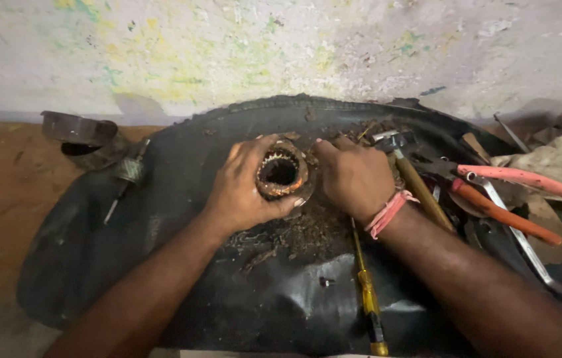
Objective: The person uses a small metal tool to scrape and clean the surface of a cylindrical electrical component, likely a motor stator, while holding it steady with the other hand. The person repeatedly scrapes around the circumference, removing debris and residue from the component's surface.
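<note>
Left hand [244, 185] wrapped around a rusty round motor part [281, 174] on a black rubber mat [228, 292], right hand [354, 176] curled, fingers touching its other side, hammer [413, 179], yellow screwdriver [367, 292], red-handled pliers [506, 192] lying nearby

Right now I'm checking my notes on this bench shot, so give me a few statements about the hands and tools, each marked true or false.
1. Both hands grip the round motor stator. True: the left hand and right hand hold it from either side.
2. A yellow-handled screwdriver lies on the black rubber sheet. True.
3. The right hand holds the hammer. False: the hammer lies beside that hand, ungripped.
4. The pliers with pink and orange handles lie left of the stator. False: they lie to the right.
5. The right wrist wears a pink thread band. True.
</note>
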Motion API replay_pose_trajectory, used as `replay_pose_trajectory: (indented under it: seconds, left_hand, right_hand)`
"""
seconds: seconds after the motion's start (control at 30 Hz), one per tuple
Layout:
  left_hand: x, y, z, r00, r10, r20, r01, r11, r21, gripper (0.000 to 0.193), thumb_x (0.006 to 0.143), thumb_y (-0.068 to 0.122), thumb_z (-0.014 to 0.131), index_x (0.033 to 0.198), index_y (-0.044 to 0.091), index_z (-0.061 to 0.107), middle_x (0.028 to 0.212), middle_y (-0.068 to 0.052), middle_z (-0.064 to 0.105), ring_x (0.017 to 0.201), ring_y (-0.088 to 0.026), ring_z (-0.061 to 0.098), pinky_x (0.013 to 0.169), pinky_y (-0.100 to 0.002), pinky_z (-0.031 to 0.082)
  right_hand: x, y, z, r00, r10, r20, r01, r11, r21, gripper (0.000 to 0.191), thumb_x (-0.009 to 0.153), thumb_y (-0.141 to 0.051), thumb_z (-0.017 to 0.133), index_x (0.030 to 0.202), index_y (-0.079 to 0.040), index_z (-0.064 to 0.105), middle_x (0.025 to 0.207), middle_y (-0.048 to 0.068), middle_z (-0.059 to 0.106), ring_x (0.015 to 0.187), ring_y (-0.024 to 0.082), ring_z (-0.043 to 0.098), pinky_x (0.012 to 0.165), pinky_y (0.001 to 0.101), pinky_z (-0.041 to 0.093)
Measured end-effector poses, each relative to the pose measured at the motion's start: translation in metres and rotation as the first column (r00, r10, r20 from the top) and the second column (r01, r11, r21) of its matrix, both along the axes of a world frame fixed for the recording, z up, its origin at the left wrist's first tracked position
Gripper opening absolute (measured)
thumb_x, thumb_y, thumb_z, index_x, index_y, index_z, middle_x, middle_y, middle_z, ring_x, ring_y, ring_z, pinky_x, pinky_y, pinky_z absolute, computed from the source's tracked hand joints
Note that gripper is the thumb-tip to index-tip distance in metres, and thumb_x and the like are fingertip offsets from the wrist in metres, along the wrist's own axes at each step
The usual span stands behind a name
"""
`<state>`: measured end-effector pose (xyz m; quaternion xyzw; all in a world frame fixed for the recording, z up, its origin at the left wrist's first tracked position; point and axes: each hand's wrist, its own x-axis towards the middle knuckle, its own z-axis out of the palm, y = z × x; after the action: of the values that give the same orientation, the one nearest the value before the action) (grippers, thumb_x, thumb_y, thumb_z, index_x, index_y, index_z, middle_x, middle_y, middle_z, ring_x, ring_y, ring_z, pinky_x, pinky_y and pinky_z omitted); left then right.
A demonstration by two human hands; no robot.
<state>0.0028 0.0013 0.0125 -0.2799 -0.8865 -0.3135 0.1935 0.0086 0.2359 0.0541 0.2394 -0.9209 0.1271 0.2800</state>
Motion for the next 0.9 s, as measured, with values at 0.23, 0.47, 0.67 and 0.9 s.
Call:
replay_pose_trajectory:
  seconds: [0.23,0.47,0.67,0.9]
  left_hand:
    - [0.0,0.001,0.003,1.0,-0.023,0.02,0.023,0.999,0.03,0.104,0.068,0.053,0.089,0.149,0.007,0.043,0.14,-0.021,0.057,0.133,-0.04,0.055,0.107,-0.053,0.05]
    - [0.005,-0.002,0.006,0.999,-0.032,-0.029,0.034,0.998,0.06,0.102,0.071,0.052,0.088,0.15,0.006,0.044,0.142,-0.02,0.057,0.134,-0.039,0.056,0.108,-0.051,0.051]
    - [0.001,0.002,-0.001,1.0,0.0,0.011,0.0,1.0,0.023,0.106,0.067,0.055,0.089,0.148,0.004,0.043,0.14,-0.022,0.056,0.132,-0.041,0.053,0.104,-0.053,0.049]
    - [0.0,-0.003,-0.002,0.998,-0.053,-0.041,0.056,0.996,0.069,0.102,0.073,0.055,0.087,0.151,0.006,0.042,0.143,-0.02,0.057,0.135,-0.039,0.054,0.11,-0.052,0.05]
  right_hand:
    - [0.013,-0.006,-0.005,0.998,-0.064,0.013,0.065,0.997,-0.043,0.02,0.09,-0.012,0.063,0.108,-0.008,0.071,0.08,0.018,0.068,0.06,0.04,0.067,0.051,0.0495,0.053]
    - [0.021,-0.006,-0.015,0.998,0.015,0.067,0.005,0.955,-0.297,0.01,0.091,-0.009,0.069,0.1,-0.006,0.07,0.083,0.019,0.07,0.072,0.04,0.071,0.063,0.0469,0.055]
    - [0.016,0.013,-0.011,0.937,0.182,0.298,-0.005,0.859,-0.511,0.022,0.086,-0.009,0.075,0.107,-0.003,0.072,0.094,0.015,0.078,0.075,0.028,0.077,0.066,0.036,0.06]
    - [0.002,0.007,0.001,0.956,0.131,0.263,0.008,0.883,-0.469,0.029,0.084,-0.004,0.069,0.113,0.0,0.069,0.088,0.019,0.076,0.068,0.03,0.075,0.062,0.039,0.057]
